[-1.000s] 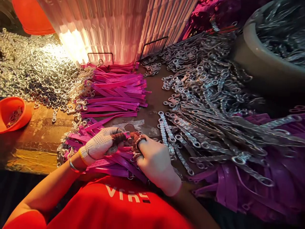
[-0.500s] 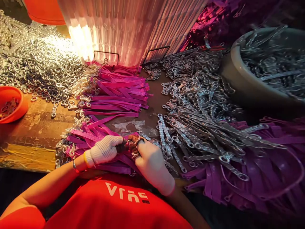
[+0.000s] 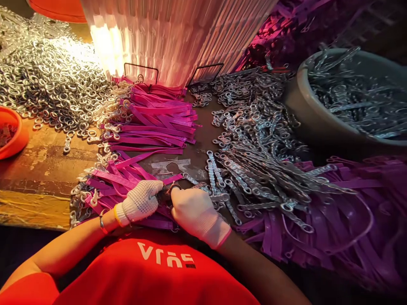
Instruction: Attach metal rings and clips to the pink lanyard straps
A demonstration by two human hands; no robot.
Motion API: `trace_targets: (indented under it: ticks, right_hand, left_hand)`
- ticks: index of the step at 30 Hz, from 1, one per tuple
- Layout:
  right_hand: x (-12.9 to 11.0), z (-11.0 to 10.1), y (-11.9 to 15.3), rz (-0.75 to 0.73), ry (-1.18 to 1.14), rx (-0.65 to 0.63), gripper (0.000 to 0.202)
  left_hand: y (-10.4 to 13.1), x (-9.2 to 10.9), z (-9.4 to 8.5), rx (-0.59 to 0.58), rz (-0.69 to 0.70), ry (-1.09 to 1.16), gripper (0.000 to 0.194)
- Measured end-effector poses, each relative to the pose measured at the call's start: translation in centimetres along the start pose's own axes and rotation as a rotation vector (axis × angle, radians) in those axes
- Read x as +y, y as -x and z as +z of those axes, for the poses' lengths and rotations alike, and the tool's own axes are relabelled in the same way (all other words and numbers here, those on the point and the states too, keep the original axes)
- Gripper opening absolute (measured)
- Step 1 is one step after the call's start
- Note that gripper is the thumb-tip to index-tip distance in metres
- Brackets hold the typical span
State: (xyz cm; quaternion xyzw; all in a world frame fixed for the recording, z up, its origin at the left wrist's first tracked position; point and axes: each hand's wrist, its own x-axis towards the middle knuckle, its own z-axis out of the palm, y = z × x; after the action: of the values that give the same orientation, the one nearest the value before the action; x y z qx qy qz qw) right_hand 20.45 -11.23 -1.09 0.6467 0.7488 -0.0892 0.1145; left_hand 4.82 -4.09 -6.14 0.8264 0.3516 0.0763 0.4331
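Observation:
My left hand [image 3: 143, 201], in a white dotted glove with worn dark fingertips, is closed, its thumb and fingers pinched together at the end of a magenta strap [image 3: 176, 178]. Beside it, nearly touching, my right hand [image 3: 197, 214] is curled closed, palm down, in a pale glove. A metal chain-like strip [image 3: 219, 197] sticks out at its right side. Dark fingertips hide most of what lies between the hands. Under and left of them spread magenta straps [image 3: 122, 176] with silver rings at their left ends.
Silver rings [image 3: 63, 84] are heaped at the left beside a red bowl [image 3: 21, 135]. Metal strips [image 3: 260, 169] lie piled at the right, near a grey tub [image 3: 305, 97]. A ribbed translucent panel [image 3: 165, 38] stands behind the straps.
My right hand has rolled over, so its back now faces up and its fingertips are more hidden. The metal strip now shows beside it. The view has shifted slightly right.

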Motion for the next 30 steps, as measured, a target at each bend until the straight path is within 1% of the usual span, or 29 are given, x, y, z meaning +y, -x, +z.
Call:
trace_targets:
  ticks: [3, 5, 7, 10, 12, 14, 16, 18, 20, 23, 26, 28, 30]
  right_hand:
    - [-0.1, 0.5, 0.1, -0.003, 0.01, 0.068, 0.014]
    - [0.3, 0.9, 0.2, -0.007, -0.005, 0.126, 0.012]
    - [0.9, 1.6, 0.2, -0.015, -0.057, 0.193, 0.011]
    - [2.0, 2.7, 0.3, 0.025, -0.162, 0.319, 0.017]
    - [2.3, 3.4, 0.4, 0.078, -0.205, 0.405, 0.025]
    - [2.4, 3.8, 0.5, 0.095, -0.246, 0.453, 0.033]
    - [2.3, 3.9, 0.6, 0.076, -0.312, 0.446, 0.042]
    - [2.5, 3.7, 0.6, 0.038, -0.397, 0.407, 0.049]
    - [3.0, 3.2, 0.6, -0.012, -0.479, 0.342, 0.05]
    - [3.9, 2.4, 0.6, -0.05, -0.518, 0.221, 0.039]
    - [4.2, 1.8, 0.5, -0.005, -0.442, 0.138, 0.021]
    - [4.0, 1.7, 0.5, 0.037, -0.426, 0.142, 0.014]
    - [3.5, 1.9, 0.5, 0.074, -0.485, 0.201, 0.013]
  left_hand:
    - [-0.3, -0.1, -0.4, -0.024, 0.037, 0.032, 0.016]
    - [-0.5, 0.1, -0.9, -0.027, 0.06, 0.075, 0.016]
    - [-0.7, 0.6, -1.3, -0.022, 0.051, 0.131, 0.016]
    - [-0.9, 1.5, -1.7, -0.058, -0.029, 0.26, 0.018]
    - [-0.9, 2.0, -1.8, -0.08, -0.101, 0.33, 0.024]
    - [-0.9, 2.3, -1.7, -0.07, -0.145, 0.355, 0.028]
    - [-0.9, 2.5, -1.6, -0.056, -0.153, 0.334, 0.029]
    - [-0.8, 2.6, -1.5, -0.045, -0.142, 0.288, 0.028]
    - [-0.7, 2.7, -1.3, -0.027, -0.123, 0.228, 0.03]
    - [-0.6, 2.6, -0.8, 0.01, -0.078, 0.163, 0.03]
    - [-0.5, 2.3, -0.2, 0.039, -0.026, 0.108, 0.022]
    - [-0.5, 2.2, -0.2, 0.048, 0.001, 0.097, 0.019]
    - [-0.5, 2.4, -0.6, 0.027, 0.006, 0.134, 0.019]
